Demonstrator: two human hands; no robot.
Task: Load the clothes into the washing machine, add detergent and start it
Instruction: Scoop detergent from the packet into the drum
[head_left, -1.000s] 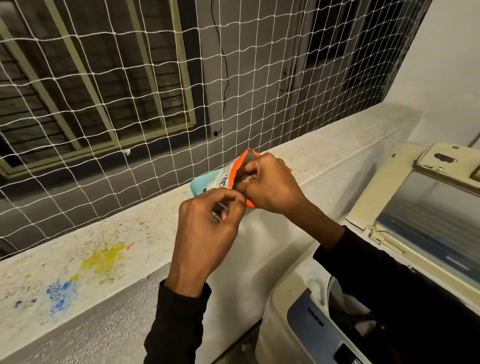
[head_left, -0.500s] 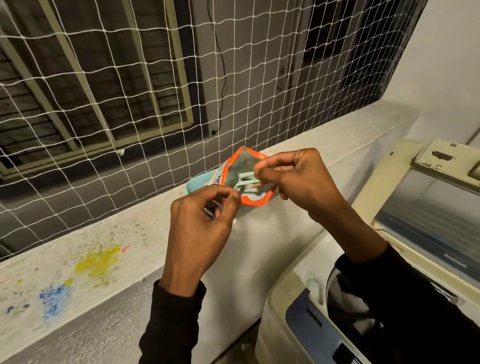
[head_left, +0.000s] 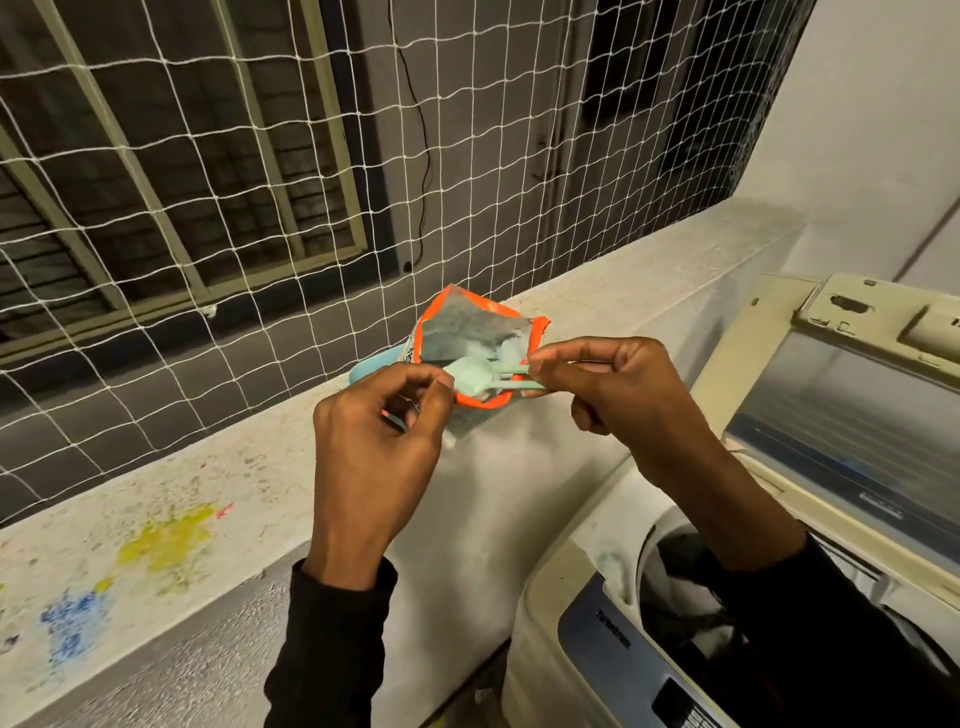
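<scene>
The left hand (head_left: 379, 415) pinches the orange-rimmed detergent pouch (head_left: 470, 332) open; just beside it, the right hand (head_left: 608, 387) clamps the green scoop (head_left: 478, 375) handle, bowl inside the pouch mouth.

In front of you runs a pale, speckled stone-like counter (head_left: 244, 483), a long ledge stretching from the lower left up toward the far right corner, with white netting rising along its far edge. Its top carries dried paint stains: a yellow splash (head_left: 163, 540) near the left, a blue smear (head_left: 72, 623) closer to you and further left, and a small red fleck (head_left: 224, 510) just right of the yellow. A light blue plastic container (head_left: 376, 366) sits directly on the counter, mostly hidden, so you cannot tell its full shape.
</scene>
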